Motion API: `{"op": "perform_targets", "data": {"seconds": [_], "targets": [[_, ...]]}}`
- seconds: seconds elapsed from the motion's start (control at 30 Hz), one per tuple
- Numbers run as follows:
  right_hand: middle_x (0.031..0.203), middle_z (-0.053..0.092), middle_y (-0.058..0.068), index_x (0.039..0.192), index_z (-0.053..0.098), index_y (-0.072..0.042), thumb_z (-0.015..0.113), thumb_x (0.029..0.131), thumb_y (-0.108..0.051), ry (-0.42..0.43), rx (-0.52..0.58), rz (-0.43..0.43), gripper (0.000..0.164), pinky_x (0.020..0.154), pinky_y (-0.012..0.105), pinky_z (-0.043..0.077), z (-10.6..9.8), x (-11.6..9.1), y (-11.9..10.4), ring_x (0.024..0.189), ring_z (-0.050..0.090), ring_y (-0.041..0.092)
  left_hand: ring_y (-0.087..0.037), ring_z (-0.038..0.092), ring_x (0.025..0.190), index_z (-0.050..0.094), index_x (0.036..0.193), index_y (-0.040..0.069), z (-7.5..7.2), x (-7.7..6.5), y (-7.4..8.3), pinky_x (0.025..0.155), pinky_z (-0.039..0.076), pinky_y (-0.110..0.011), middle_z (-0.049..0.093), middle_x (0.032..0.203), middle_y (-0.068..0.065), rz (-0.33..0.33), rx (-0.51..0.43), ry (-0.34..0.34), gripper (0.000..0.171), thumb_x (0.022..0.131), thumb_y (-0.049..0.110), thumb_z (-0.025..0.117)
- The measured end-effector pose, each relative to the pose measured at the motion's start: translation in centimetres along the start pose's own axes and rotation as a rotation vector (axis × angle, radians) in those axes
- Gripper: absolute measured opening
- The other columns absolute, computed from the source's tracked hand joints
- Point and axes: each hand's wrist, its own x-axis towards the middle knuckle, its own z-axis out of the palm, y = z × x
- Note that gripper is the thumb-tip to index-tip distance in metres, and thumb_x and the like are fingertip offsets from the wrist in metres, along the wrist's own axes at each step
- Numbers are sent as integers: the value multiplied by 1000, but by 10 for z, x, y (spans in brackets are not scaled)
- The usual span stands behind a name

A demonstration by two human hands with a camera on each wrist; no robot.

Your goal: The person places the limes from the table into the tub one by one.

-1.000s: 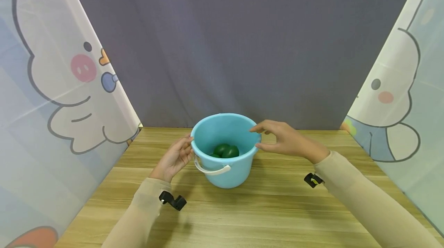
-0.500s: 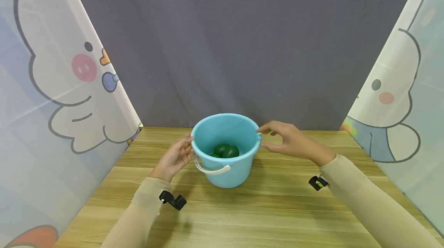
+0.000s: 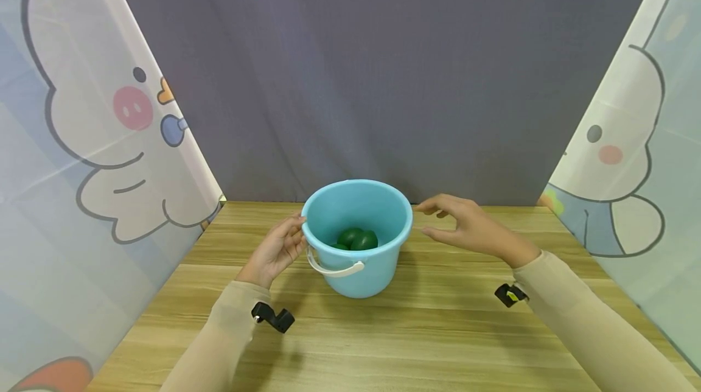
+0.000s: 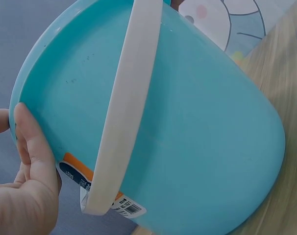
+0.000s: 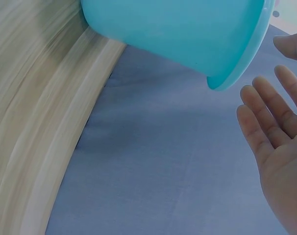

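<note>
A light blue plastic bucket (image 3: 361, 273) stands upright on the table, its white handle (image 3: 336, 271) hanging down at the front. Inside, at the bottom, lie several dark green, smooth oval things (image 3: 364, 240), partly hidden by the front wall; their kind is unclear. My left hand (image 3: 275, 249) pinches the bucket's left rim, with the thumb and a finger on either side of it in the left wrist view. To the right of the bucket, my right hand (image 3: 470, 226) hovers apart from the rim, holding nothing, its fingers (image 5: 271, 110) loosely extended.
The wooden table (image 3: 383, 349) extends around the bucket. Behind it hangs a grey cloth (image 3: 383, 75), and cartoon-printed sheets (image 3: 98, 118) flank both sides. A label (image 4: 129, 208) is stuck on the bucket below the rim.
My right hand has moved off to the right, from the bucket's right rim to a small gap away from it. The left hand and the bucket have stayed in place.
</note>
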Motion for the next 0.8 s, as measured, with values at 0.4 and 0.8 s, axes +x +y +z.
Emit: {"op": "perform_targets", "data": {"seconds": [0.4, 0.8], "targets": [[118, 67, 0, 124, 65, -8, 79, 88, -13, 0, -29, 90, 40, 84, 38, 58, -1, -11, 3, 107, 64, 19, -9, 62, 83, 34, 144, -3, 0, -2, 0, 69, 54, -13, 54, 115, -8, 8, 25, -30, 44, 102, 4, 47], [119, 67, 1, 124, 64, -8, 78, 89, -14, 3, -47, 113, 38, 83, 39, 59, 5, -22, 10, 106, 65, 20, -9, 62, 82, 40, 137, 0, 0, -2, 0, 67, 53, -14, 55, 111, -7, 12, 21, -34, 35, 103, 5, 47]]}}
